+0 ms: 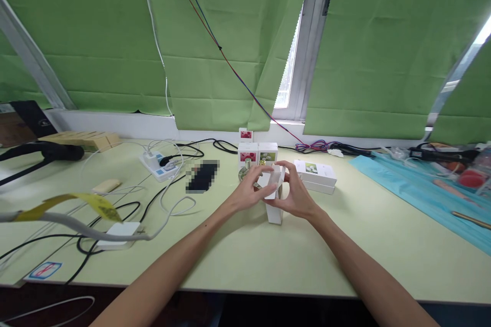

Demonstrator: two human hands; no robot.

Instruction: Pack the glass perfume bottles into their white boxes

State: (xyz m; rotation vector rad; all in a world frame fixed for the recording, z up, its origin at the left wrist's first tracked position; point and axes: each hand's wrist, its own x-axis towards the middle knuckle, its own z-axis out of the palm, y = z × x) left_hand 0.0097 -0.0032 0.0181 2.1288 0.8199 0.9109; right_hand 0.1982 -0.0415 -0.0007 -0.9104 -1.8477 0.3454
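A narrow white box (274, 214) stands upright on the pale green table (307, 260), with its top end between my two hands. My left hand (251, 190) pinches a white flap or insert at the top of the box. Wrapped round the box's right side and upper edge is my right hand (294, 195). Just behind my left hand are glass bottles (248, 164), partly covered by the fingers. White boxes with a pink flower picture (247, 156) and a white flower picture (267, 155) stand behind them.
Two stacked white boxes (322, 173) lie right of my hands. On the left are a power strip (154, 165), tangled cables, a white adapter (119, 235) and a blurred dark item (202, 177). Blue plastic sheeting (418, 194) covers the right side. Green blinds (215, 76) hang behind.
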